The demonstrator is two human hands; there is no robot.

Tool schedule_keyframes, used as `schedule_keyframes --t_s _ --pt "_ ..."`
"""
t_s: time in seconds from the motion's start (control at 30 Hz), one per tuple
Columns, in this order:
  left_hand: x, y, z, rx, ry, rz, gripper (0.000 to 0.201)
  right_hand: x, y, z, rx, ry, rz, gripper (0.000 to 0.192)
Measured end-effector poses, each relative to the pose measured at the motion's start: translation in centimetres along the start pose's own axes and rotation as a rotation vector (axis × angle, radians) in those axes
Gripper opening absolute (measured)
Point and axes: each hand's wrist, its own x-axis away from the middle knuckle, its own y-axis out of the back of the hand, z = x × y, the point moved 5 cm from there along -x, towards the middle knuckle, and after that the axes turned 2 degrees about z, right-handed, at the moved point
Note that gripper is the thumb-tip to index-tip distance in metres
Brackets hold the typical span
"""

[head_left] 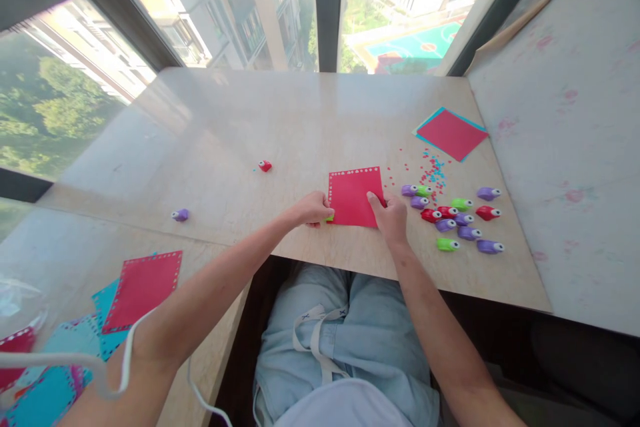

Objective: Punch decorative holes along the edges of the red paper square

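Observation:
A red sheet of paper (354,199) lies before me, with small holes punched along its top and left edges. At its lower left corner, my left hand (316,208) is closed around a green craft punch (329,217), of which only a bit shows. My right hand (391,217) grips the sheet's right edge, thumb on top and fingers beneath. Just right of that hand, several purple, green and red craft punches (469,233) stand in a loose group. Red and blue paper bits (435,173) are scattered behind them.
A stack of uncut red and blue sheets (453,133) lies at the back right. Single punches, one red (265,165) and one purple (181,215), stand on the left. Punched sheets (145,290) pile up at the lower left near a white cable (127,353). Windows border the table's back.

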Motion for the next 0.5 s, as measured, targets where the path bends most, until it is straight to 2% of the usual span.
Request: schedule_keyframes --t_s 0.5 --pt "0.9 0.4 -1.6 -0.140 0.111 -0.022 0.009 0.0 0.0 -0.1 -0.003 0.043 -0.003 0.044"
